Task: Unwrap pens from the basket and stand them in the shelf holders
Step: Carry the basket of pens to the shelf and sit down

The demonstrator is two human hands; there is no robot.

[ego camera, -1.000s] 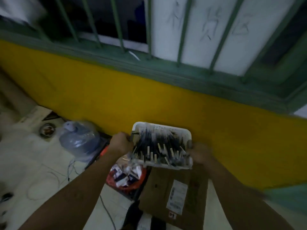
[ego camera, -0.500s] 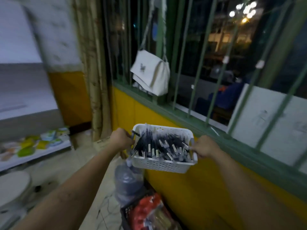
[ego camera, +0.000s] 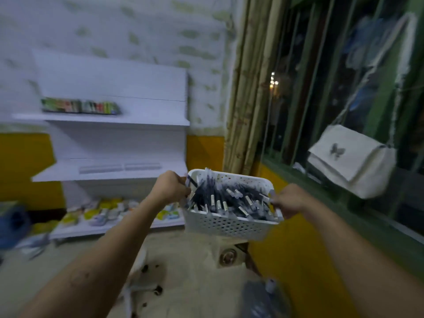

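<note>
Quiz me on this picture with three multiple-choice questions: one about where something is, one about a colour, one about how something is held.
1. Where does the white shoulder bag hang?
A) from a shelf
B) on the window grille
C) from the person's arm

2. What colour is the basket of pens?
A) red
B) green
C) white

3. How is the basket held?
A) the left hand and the right hand each grip one end
B) by one hand alone
C) it rests on the floor

Answers:
1 B, its strap runs up along the grille.
2 C, its perforated wall is white.
3 A, a hand closes on each short end and the basket is in the air.
</note>
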